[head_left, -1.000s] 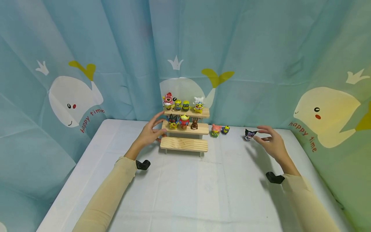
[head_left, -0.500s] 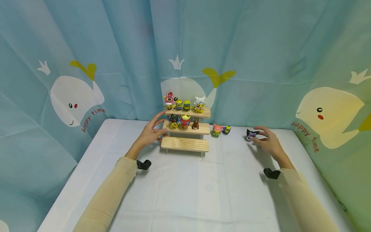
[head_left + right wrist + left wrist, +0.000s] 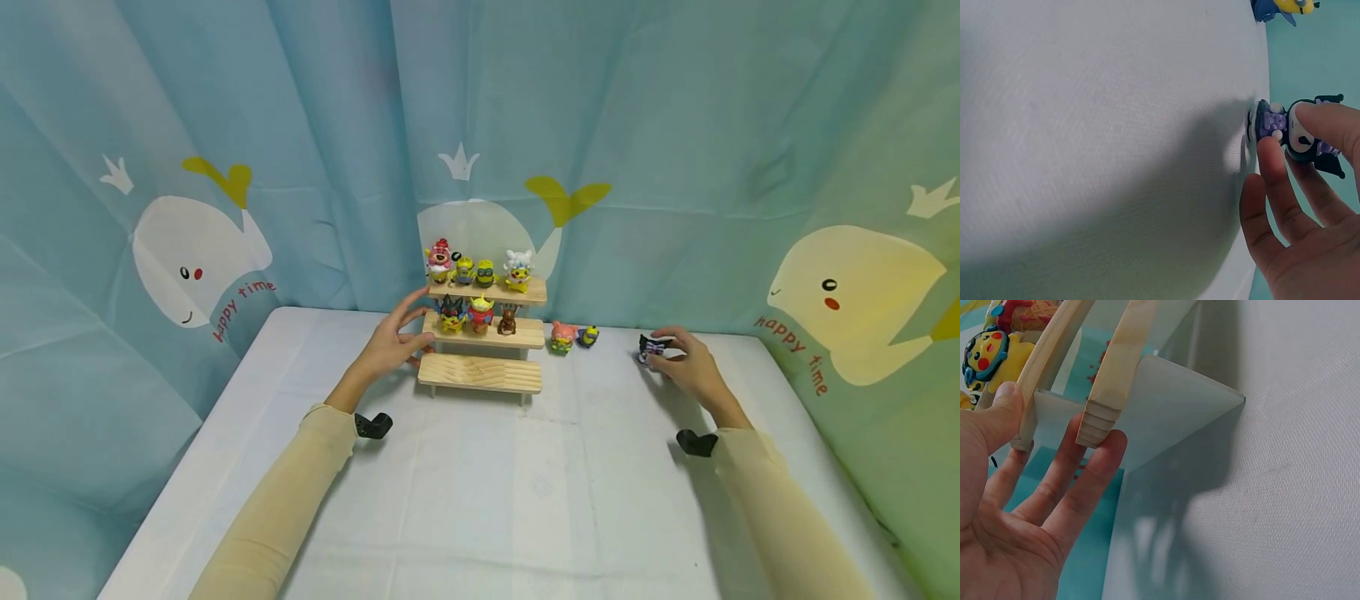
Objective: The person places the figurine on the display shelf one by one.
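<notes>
At the left end of a three-tier wooden display stand (image 3: 480,372), my left hand (image 3: 386,343) grips the middle shelf. The left wrist view shows its thumb (image 3: 1005,419) on that shelf's end and fingers against the shelf edges. On the far right of the table, my right hand (image 3: 693,367) pinches a small black, white and purple figurine (image 3: 1275,122). Its thumb covers part of the figurine's face, and fingers lie behind and beside it. The figurine is upright, with its base at or very near the tabletop. Toy figurines occupy the top and middle shelves; the bottom shelf is bare.
A pink-and-green figurine (image 3: 562,337) and a small blue-and-yellow figurine (image 3: 588,336) stand on the table just right of the stand. A blue curtain (image 3: 675,167) with whale prints hangs behind the white-covered table (image 3: 525,492).
My right hand has moved slightly left and closed more firmly round the black and purple figurine. The left hand stays on the stand, while the head view has shifted slightly.
</notes>
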The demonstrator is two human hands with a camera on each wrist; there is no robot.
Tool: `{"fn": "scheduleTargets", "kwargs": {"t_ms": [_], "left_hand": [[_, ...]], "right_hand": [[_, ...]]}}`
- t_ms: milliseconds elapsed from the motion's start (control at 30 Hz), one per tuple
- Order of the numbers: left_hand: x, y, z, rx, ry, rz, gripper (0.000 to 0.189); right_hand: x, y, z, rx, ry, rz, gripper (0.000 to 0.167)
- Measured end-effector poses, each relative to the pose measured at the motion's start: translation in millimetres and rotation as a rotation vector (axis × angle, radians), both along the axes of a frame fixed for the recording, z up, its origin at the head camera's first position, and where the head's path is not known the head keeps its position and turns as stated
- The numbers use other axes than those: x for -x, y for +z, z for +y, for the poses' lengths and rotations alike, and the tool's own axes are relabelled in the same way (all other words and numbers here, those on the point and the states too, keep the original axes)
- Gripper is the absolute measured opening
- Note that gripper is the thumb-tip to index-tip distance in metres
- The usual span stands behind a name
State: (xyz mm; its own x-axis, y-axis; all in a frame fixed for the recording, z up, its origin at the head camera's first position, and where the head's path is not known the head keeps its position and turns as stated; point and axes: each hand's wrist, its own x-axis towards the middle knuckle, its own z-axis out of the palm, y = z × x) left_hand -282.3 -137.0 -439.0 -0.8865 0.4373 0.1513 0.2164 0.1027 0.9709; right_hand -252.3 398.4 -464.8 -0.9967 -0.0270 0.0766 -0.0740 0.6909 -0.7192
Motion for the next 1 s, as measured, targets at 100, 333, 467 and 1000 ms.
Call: {"fn": "scheduleTargets", "kwargs": {"t_ms": [100, 333, 467, 1000], "left_hand": [[0.1, -0.3, 0.1, 0.003, -0.001, 0.002, 0.077], [0.3, -1.2, -0.2, -0.002, -0.004, 0.006, 0.078], [0.6, -2.1, -0.7, -0.004, -0.004, 0.006, 0.078], [-0.5, -1.7, -0.4, 0.003, 0.002, -0.003, 0.078]], "right_hand": [[0.9, -0.9, 0.3, -0.002, -0.002, -0.007, 0.047], [2.4, -2.3, 0.6, -0.022, -0.008, 0.0, 0.044], [2.3, -2.0, -0.7, -0.023, -0.014, -0.002, 0.044], [2.1, -3.2, -1.9, -0.052, -0.027, 0.014, 0.042]]}}
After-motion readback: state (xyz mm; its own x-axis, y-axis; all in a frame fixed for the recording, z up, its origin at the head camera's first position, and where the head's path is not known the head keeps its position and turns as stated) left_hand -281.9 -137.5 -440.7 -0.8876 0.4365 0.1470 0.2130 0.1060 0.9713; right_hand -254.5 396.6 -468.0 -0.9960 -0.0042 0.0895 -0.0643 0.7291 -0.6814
